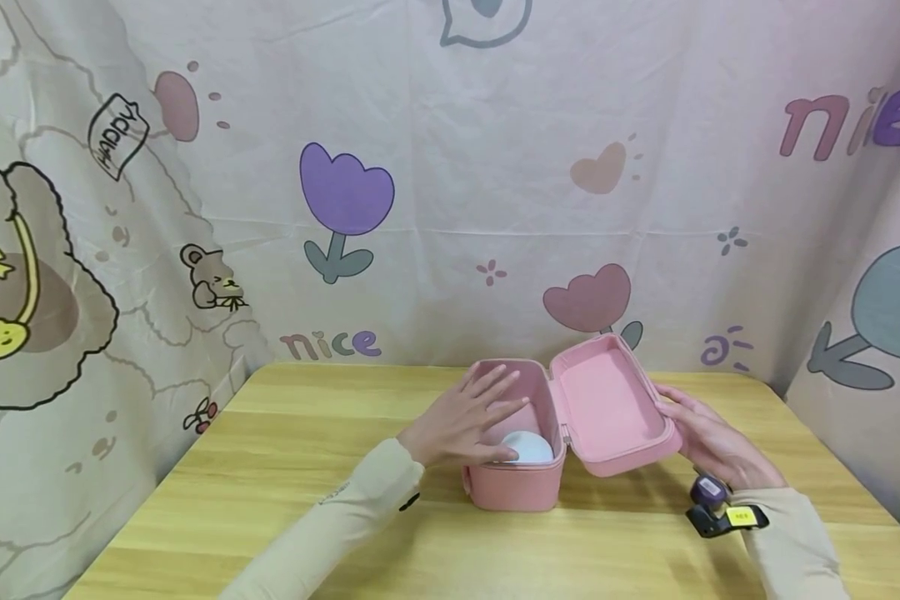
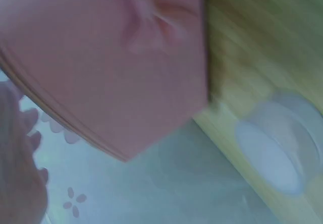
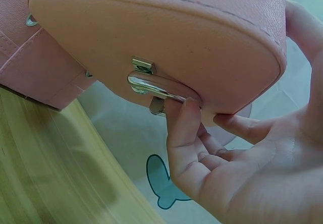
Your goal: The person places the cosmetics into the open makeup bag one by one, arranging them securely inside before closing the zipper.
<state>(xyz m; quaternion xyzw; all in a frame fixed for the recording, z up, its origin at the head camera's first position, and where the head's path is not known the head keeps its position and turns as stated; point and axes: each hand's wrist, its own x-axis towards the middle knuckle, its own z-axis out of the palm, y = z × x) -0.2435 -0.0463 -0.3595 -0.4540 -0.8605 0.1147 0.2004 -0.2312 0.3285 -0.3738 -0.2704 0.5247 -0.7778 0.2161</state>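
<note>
A pink zip-up case stands on the table with its lid swung out to the right. Inside the case sits a smooth white rounded thing, partly covered by my left hand. That hand reaches over the case's opening, fingers spread and straight, thumb close to the white thing. At the lid's outer edge, my right hand grips the rim; in the right wrist view its fingers curl beside a shiny metal handle on the lid's outside. A bow decorates the case.
A blurred pale round-sided thing is on the wooden table in the left wrist view. The table runs back to a printed cloth, with more cloth at both sides. Dark wrist gear is by the right sleeve.
</note>
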